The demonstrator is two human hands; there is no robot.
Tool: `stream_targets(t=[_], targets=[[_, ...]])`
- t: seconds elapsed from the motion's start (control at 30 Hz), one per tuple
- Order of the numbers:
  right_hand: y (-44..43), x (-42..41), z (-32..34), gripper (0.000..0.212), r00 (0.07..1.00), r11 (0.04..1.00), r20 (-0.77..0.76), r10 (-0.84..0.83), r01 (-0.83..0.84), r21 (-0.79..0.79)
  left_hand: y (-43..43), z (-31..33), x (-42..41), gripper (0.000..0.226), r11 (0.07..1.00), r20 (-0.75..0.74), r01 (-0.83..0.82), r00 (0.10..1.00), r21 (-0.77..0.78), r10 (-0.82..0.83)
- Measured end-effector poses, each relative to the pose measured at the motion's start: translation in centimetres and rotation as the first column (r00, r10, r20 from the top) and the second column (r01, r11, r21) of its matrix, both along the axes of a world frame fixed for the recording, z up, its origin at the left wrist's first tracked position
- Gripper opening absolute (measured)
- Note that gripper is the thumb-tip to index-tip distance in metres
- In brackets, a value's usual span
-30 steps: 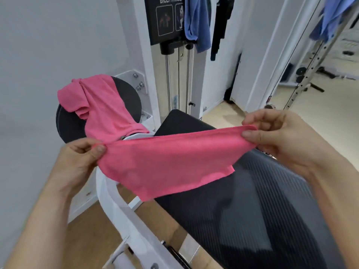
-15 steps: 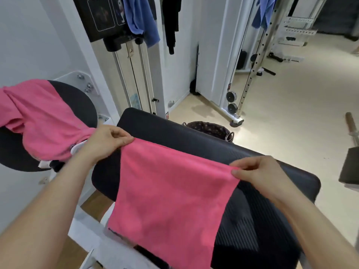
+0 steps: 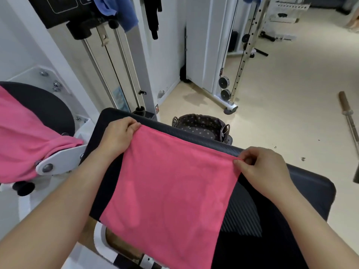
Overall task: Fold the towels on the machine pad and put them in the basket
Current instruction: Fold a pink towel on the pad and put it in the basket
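Observation:
A pink towel [image 3: 167, 193] lies spread flat over the black machine pad [image 3: 303, 193], its near edge hanging off the front. My left hand [image 3: 116, 136] pinches its far left corner near the pad's top edge. My right hand [image 3: 260, 166] pinches its far right corner. A second pink towel [image 3: 23, 136] is draped, crumpled, over the round black pad [image 3: 46, 107] at the left. The basket [image 3: 202, 125], dark with a dotted lining, stands on the floor just beyond the pad; nothing shows inside it.
The white machine frame and weight-stack rods [image 3: 116, 61] rise behind the pad, with a blue cloth [image 3: 118, 8] hanging on top. A cable rack [image 3: 242, 55] stands at the back right. A barbell [image 3: 349, 117] lies on the beige floor at right.
The towel was held stretched in the air, then brought down and laid flat on the pad. Both hands moved forward toward the pad's far edge. The view swung right, revealing the basket.

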State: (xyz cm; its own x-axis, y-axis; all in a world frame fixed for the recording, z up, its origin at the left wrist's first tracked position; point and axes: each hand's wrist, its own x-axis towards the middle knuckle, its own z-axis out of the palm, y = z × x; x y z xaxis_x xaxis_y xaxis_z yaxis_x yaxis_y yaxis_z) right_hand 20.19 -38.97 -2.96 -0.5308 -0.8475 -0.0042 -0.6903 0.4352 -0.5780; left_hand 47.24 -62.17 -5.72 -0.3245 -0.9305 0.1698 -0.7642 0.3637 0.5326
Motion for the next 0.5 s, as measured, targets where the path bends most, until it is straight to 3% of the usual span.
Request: stream_targets(t=[0.1, 0.2, 0.37, 0.5], targets=[[-0.5, -0.7, 0.3, 0.014, 0.993, 0.999, 0.111, -0.038, 0.04, -0.017, -0.5, -0.1, -0.2, 0.023, 0.999, 0.023, 0.016, 1.0, -0.028, -0.015], [-0.8, -0.9, 0.2, 0.014, 0.995, 0.999, 0.088, -0.049, 0.051, -0.018, -0.6, -0.2, -0.5, 0.024, 0.997, 0.045, 0.026, 0.999, -0.072, -0.023], [-1.0, -0.5, -0.4, 0.01, 0.998, 0.996, 0.017, -0.065, 0.066, -0.058, -0.7, 0.2, -1.1, 0.021, 0.994, -0.119, -0.068, 0.991, -0.084, 0.058], [-1.5, -0.1, -0.5, 0.008, 0.996, 0.992, -0.01, -0.093, 0.091, -0.089, -0.7, 0.3, -1.8, 0.02, 0.987, -0.154, -0.11, 0.984, -0.115, 0.092]])
